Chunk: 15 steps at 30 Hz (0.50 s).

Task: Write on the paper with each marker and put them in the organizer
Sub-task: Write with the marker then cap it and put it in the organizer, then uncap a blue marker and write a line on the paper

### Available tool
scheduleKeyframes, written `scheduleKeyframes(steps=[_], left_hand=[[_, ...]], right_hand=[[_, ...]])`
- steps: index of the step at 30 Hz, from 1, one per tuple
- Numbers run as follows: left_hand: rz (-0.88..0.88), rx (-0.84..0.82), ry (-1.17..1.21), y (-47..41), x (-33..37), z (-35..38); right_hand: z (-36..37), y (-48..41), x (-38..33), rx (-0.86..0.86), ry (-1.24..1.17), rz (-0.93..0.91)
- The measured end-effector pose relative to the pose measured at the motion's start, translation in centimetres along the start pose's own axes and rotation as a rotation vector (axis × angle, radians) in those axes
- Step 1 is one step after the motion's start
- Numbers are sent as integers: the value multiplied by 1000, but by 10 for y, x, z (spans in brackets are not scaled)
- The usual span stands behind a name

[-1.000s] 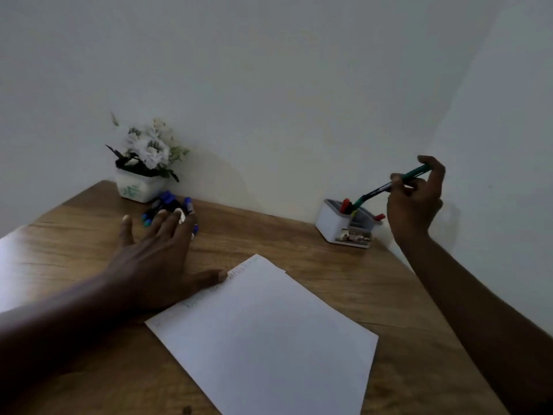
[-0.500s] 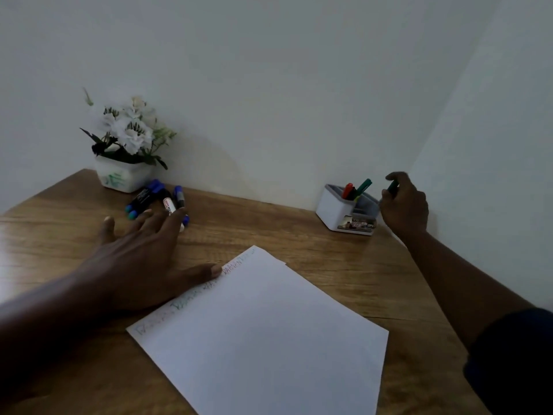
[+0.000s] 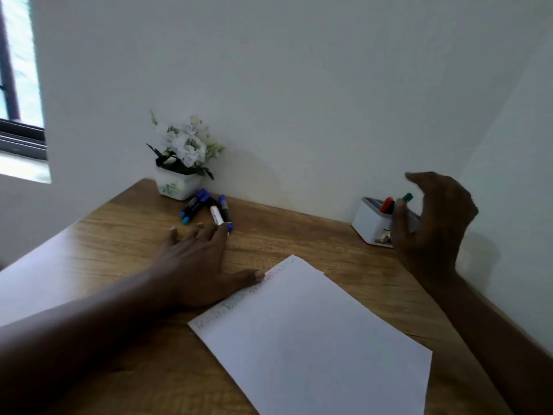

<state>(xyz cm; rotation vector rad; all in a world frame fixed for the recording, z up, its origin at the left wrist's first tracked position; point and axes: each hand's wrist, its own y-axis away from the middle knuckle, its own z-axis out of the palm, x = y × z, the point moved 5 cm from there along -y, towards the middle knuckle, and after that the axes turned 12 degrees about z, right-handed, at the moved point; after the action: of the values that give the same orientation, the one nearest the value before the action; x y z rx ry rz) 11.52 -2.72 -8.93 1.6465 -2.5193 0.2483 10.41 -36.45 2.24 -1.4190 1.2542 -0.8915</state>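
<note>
A white sheet of paper (image 3: 314,333) lies on the wooden table (image 3: 119,241), with faint coloured writing along its upper left edge. My left hand (image 3: 197,262) rests flat on the table, thumb touching the paper's edge, fingertips near several loose markers (image 3: 206,209) with blue caps. A white organizer (image 3: 369,224) stands at the back right with a red marker (image 3: 387,205) and a green marker (image 3: 406,198) in it. My right hand (image 3: 434,223) hovers in front of the organizer, fingers loosely curved, holding nothing, partly hiding it.
A white pot of white flowers (image 3: 181,163) stands at the back of the table just behind the loose markers. Walls close the table in at the back and the right. A window (image 3: 18,85) is at the far left.
My right hand carried the green marker to the organizer, let it go there and has drawn back empty. My left hand stayed flat by the paper. The view shifted.
</note>
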Motion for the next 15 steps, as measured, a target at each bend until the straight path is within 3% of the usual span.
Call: scheduleKeyframes(steps=[2, 5, 10, 13, 15], left_hand=[[0, -7, 1, 0, 0, -1], [4, -18, -7, -2, -1, 1], [35, 19, -9, -5, -1, 2], [44, 29, -14, -6, -2, 3], [47, 47, -13, -7, -3, 3]], right_hand=[[0, 11, -48, -102, -158, -162], [27, 20, -111, -452, -379, -171], [118, 12, -172, -975, -432, 205], [171, 7, -193, -1081, -450, 446], [203, 9, -205, -1155, -382, 514]])
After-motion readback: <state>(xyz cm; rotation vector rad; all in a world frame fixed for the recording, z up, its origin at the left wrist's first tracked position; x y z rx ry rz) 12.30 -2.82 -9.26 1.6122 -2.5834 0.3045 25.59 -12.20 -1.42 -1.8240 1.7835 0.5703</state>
